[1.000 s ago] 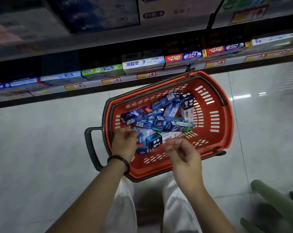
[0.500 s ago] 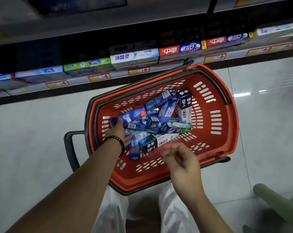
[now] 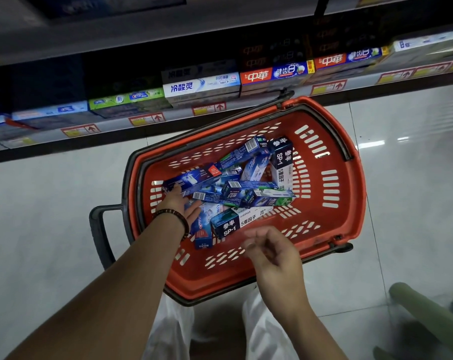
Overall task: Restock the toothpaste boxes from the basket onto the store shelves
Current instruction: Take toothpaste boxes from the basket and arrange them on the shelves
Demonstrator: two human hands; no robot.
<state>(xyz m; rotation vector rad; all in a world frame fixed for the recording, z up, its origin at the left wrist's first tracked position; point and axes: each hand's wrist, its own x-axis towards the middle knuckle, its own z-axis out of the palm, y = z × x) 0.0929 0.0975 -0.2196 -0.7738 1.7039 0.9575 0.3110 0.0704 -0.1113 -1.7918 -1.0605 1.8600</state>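
A: Down into the red basket (image 3: 350, 229) w/ the left hand (image 3: 179, 203). Fingers out flat against the near end of a blue toothpaste box (image 3: 191, 181), thumb spread wide, not closed round it yet.
B: Why that one?
A: Prob. because topmost & closest to the left wall, so liftable w/o upsetting the heap. Judgement only.
B: And the right hand (image 3: 272, 253)?
A: Hovering above the basket's near side, just short of an SP-1 box (image 3: 233, 222). Fingers loosely curled, nothing held. Looks poised to grab a second box or steady the pile.
B: Rest of the stock?
A: Jumbled criss-cross in the basket's middle; too tangled to count. Second SP-1 box (image 3: 282, 162) lengthways at the far right of the pile.
B: Basket position?
A: Parked on the tiled floor (image 3: 38, 216) right in front of the bottom shelf (image 3: 178, 113), dark handle (image 3: 96, 229) swung out left. Makes for a short carry & a clear reach from above.
B: Shelf side?
A: Faced w/ white-blue boxes (image 3: 200, 84), red-blue boxes (image 3: 272, 72), green boxes (image 3: 126, 98), price tags (image 3: 209, 108) along the lip. Dark space at left, maybe room for restock; can't tell which brand belongs where.
B: Stage?
A: Early, by the look: picking, nothing lifted clear of the basket yet.
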